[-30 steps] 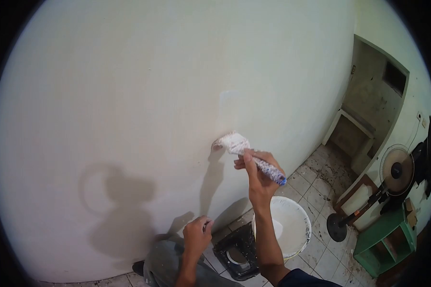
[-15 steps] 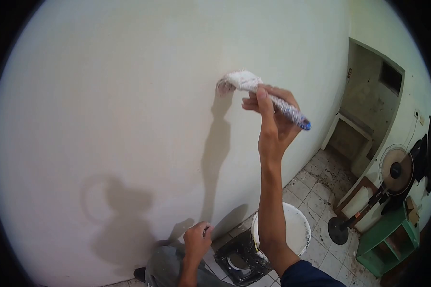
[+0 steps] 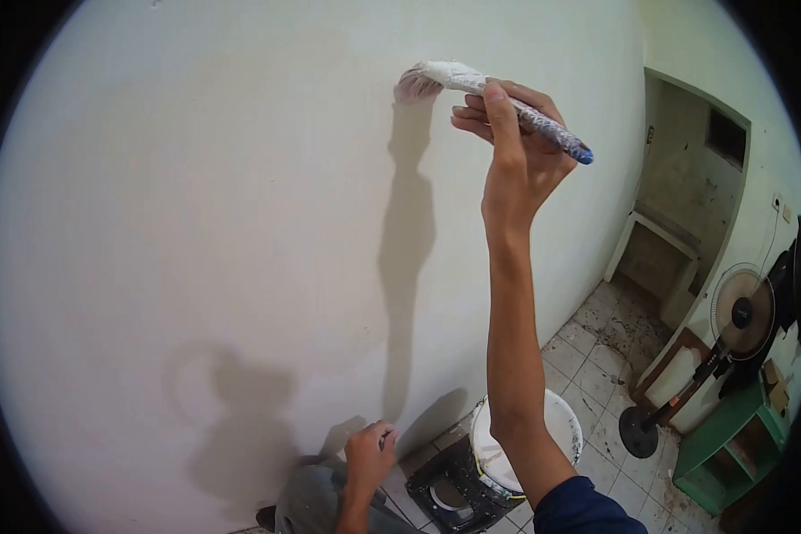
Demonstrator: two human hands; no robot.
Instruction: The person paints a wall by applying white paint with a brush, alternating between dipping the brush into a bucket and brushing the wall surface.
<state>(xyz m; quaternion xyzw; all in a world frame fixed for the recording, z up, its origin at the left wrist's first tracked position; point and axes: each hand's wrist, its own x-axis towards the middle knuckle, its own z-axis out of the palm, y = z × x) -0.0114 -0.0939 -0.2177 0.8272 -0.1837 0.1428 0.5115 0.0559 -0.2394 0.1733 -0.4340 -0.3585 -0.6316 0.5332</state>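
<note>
**Q:** White paint on the brush [image 3: 472,82]. Where does it sit?

**A:** Obs.: the brush is raised high, with its bristle tip touching the wall [image 3: 196,222] and its handle slanting down to the right. The right hand [image 3: 512,151] grips the handle just behind the head, fingers and thumb wrapped round it. The blue handle end sticks out past the hand.

**Q:** Left hand?

**A:** The left hand [image 3: 369,454] is low, well below the right one. Its fingers are curled in and it rests on a grey trouser knee [image 3: 316,503]. Whether it encloses anything: cannot tell.

**Q:** How far along is the painting?

**A:** Judgement only. The wall reads as one even pale tone around and below the brush. No sharp edge between fresh coat and old shows, so the covered area cannot be marked out. The brush is at the upper part, and the surface above the right hand runs out of view, so the remainder is unknown. The bucket [image 3: 571,418] under the right forearm is white inside; its fill level is not readable.

**Q:** Counts?

**A:**
- Brush: 1.
- Bucket: 1, white, just right of the left hand.
- Black tray [image 3: 449,489]: 1, on the tiles between the left hand and the bucket.
- Standing fan [image 3: 740,311]: 1, well to the right of the right arm.
- Green shelf [image 3: 730,445]: 1, just below the fan.
- Hands: 2, both of one person. No one else is seen.
</note>
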